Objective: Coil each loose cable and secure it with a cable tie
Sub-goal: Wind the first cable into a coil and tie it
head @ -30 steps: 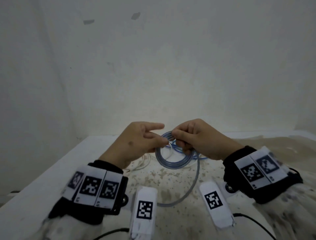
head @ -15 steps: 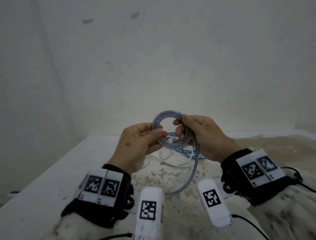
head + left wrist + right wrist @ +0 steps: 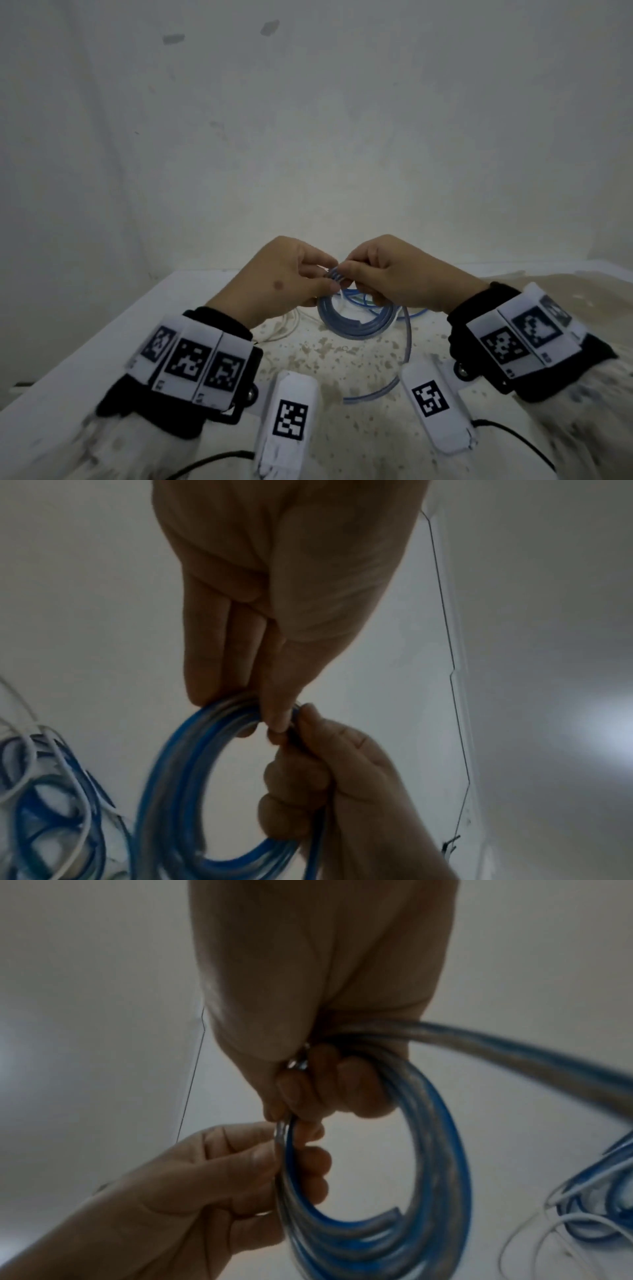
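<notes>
A blue and clear cable coil (image 3: 352,327) hangs below my two hands over the table. My left hand (image 3: 325,278) pinches the top of the coil between thumb and fingers. My right hand (image 3: 350,278) grips the same top part from the other side, fingers curled round the strands. In the left wrist view the coil (image 3: 164,777) loops down from my left fingertips (image 3: 274,715). In the right wrist view the coil (image 3: 441,1150) runs through my right fingers (image 3: 318,1085). A loose tail (image 3: 406,346) trails from the coil down onto the table. The cut end (image 3: 394,1212) shows inside the loop.
More blue cable (image 3: 373,303) and a thin white cable (image 3: 284,329) lie tangled on the speckled white table (image 3: 144,335) behind the hands. A bare wall (image 3: 308,154) stands close behind. The table's left edge runs diagonally toward me.
The coil, held upright and raised half a second ago, has dropped and now hangs below the hands. Both hands have closed together at its top.
</notes>
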